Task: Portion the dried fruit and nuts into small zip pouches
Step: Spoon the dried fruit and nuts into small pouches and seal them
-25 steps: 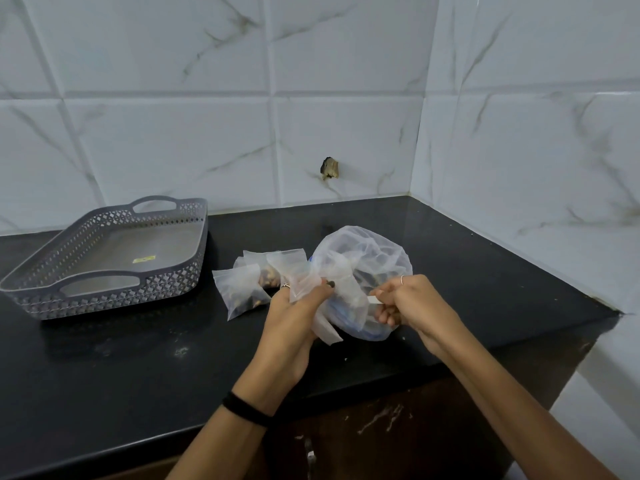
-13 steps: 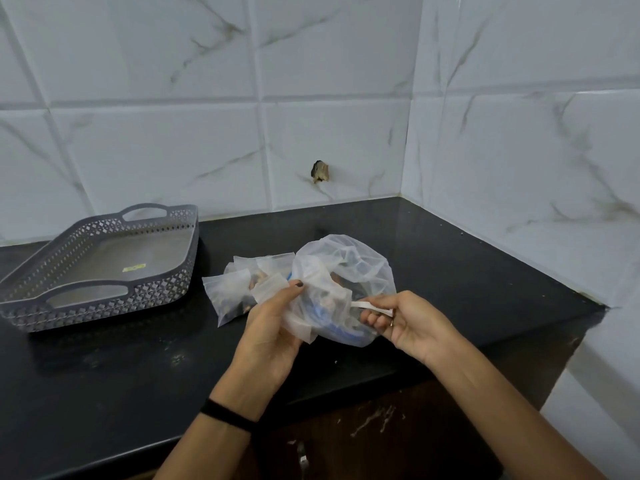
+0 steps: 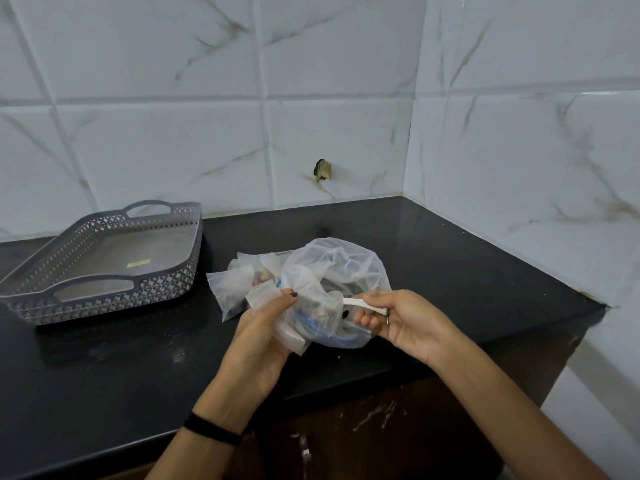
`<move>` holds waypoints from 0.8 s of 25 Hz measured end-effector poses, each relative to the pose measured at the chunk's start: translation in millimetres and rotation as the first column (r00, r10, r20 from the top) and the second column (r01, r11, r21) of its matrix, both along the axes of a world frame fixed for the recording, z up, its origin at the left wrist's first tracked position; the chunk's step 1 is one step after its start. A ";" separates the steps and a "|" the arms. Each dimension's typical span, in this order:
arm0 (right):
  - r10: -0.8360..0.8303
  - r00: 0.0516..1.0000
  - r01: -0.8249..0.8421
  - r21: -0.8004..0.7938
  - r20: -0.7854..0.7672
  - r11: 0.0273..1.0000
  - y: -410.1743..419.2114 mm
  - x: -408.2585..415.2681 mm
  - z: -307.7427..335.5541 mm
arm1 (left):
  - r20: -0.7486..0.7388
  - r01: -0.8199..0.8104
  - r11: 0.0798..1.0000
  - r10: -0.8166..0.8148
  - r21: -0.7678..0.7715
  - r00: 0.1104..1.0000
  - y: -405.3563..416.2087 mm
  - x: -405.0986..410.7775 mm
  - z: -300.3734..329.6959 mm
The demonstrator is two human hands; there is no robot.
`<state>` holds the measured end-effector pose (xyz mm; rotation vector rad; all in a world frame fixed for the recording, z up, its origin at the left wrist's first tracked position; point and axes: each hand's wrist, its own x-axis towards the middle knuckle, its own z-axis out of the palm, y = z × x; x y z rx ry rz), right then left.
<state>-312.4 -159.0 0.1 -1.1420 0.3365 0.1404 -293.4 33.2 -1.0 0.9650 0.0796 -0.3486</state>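
Note:
A large clear plastic bag (image 3: 341, 268) lies crumpled on the black counter (image 3: 104, 372), with dark bits and something blue showing through it. My left hand (image 3: 266, 327) grips a small clear zip pouch (image 3: 294, 327) at its left side. My right hand (image 3: 394, 317) pinches a small white strip (image 3: 360, 304), apparently a spoon or scoop handle, at the bag's right side. Behind my left hand lie small filled pouches (image 3: 232, 285) holding brown dried fruit and nuts.
A grey perforated tray (image 3: 166, 282) with handles stands at the back left, holding only a yellow sticker. White marble tiled walls close the back and right. The counter's front edge runs just under my wrists, with a dark cabinet below.
My right hand has turned palm up and drawn the white strip slightly away from the bag. My left hand has turned and shifted its grip on the pouch. The camera has moved a little.

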 end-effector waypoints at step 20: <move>-0.073 0.991 0.065 0.070 0.116 0.995 7.0 -38.1 19.4 | 0.511 -0.381 0.723 0.044 0.576 0.858 28.4 -9.5 -16.7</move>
